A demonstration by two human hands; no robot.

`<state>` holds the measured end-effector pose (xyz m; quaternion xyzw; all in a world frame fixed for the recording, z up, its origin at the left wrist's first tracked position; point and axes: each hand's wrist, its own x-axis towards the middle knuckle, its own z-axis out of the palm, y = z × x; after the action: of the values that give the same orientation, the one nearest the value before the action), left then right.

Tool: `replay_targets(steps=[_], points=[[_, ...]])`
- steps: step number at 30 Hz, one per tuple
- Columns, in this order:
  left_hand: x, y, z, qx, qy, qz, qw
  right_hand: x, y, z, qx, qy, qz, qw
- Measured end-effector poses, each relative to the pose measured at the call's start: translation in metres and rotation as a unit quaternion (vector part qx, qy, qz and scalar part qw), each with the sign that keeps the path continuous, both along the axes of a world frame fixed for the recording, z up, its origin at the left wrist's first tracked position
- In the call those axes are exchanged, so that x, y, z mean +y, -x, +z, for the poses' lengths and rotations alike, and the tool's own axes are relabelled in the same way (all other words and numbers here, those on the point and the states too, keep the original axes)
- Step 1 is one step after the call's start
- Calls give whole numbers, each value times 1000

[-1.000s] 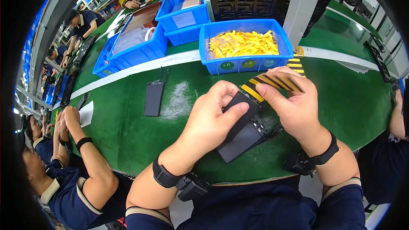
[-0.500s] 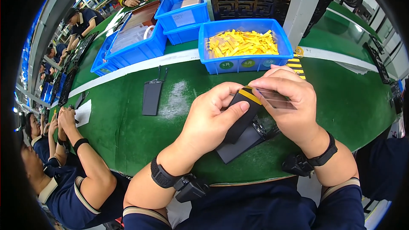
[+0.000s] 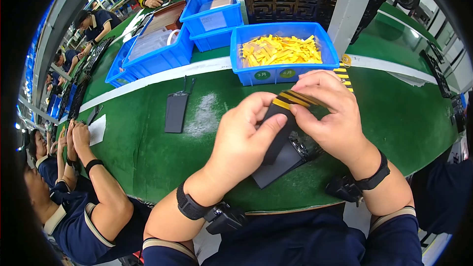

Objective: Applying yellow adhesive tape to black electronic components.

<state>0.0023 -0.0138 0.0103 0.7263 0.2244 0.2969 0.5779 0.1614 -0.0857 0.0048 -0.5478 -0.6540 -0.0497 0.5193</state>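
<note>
The left hand [image 3: 244,140] grips a flat black rectangular part [image 3: 276,133] from its left side, thumb pressed on the top face and other fingers curled under it. The right hand [image 3: 332,113] pinches a thin yellow strip [image 3: 285,103] w/ thumb and forefinger and lays it across the far end of the part, where a few strips already sit side by side. The part is held tilted just above the near middle of the green worktop [image 3: 148,152], over a second black flat piece [image 3: 278,165] lying under both hands.

Judgement: the black part looks stiff, thin and light, prob. smooth, so it can slip; best hold is by the long edges, not the face where strips go. The strip seems very light, soft and flexible, maybe sticky on one side; take it only at the end w/ fingertips, otherwise it may curl or stick crooked.

Far from the hands stands a blue bin [image 3: 283,54] full of yellow strips. Another black flat part [image 3: 176,112] lies to the left on the worktop.
</note>
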Motion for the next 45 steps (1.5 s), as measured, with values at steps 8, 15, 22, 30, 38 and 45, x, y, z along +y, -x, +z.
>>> replay_targets(steps=[8, 15, 22, 30, 38, 45], points=[[2, -2, -7, -79, 110, -11, 991, -14, 7, 23, -196, -48, -74, 977], [0, -2, -2, -42, 127, -21, 991, -10, -4, 20, -130, -88, -86, 984], [3, -3, -6, -119, 127, -18, 985, -12, 7, 18, -137, -22, -32, 990], [-2, -3, -3, -84, -21, 26, 996, -9, 7, 22, -153, -60, -26, 986], [-5, -3, -1, -108, 113, -27, 987, -9, 7, 17, -235, -100, -85, 963], [-8, -7, -7, -104, 78, 33, 991, -8, 8, 17, -204, -77, -77, 973]])
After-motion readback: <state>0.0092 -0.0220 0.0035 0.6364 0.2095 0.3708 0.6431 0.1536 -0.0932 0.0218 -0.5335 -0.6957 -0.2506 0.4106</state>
